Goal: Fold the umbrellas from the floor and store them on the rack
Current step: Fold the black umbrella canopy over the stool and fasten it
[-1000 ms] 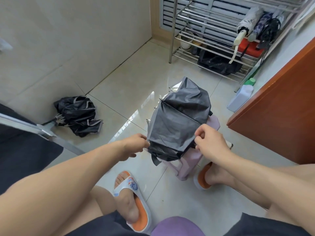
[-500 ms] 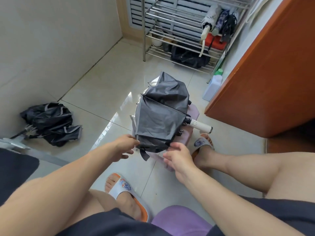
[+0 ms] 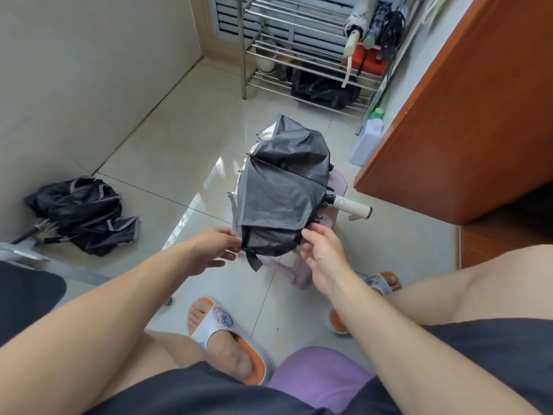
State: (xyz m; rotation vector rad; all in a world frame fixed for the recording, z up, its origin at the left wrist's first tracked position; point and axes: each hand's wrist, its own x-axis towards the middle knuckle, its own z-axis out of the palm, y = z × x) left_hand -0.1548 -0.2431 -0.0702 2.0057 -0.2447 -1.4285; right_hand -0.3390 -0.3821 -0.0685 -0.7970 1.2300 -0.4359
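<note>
The steel-tube rack (image 3: 299,55) fills the upper middle of the frame, with three already-rolled umbrellas (image 3: 374,22) leaning at its upper right corner, so part of the storing looks done. Lower left, against the wall, a crumpled black umbrella with grey trim (image 3: 80,214) lies loose on the pale tiled floor (image 3: 167,151), untouched. In the centre sits the one I am working on, a half-collapsed dark grey umbrella with a cream handle (image 3: 284,193), resting across a small pale pink plastic stool (image 3: 287,271), its handle pointing toward the orange-brown wooden cabinet (image 3: 466,109) at right. Half a second ago my right hand (image 3: 323,253) was lower, under the near edge of the fabric; it has since come up to the canopy's near right corner, fingers loosely curled and partly open, thumb touching the cloth, though I cannot tell that it has a real hold. My left hand (image 3: 215,247) has hardly moved: it pinches the near left corner of the canopy between thumb and fingers. With both near corners now met, I judge the panels are being lined up for pleating; the dangling closure strap (image 3: 254,260) is yet to be wrapped.
</note>
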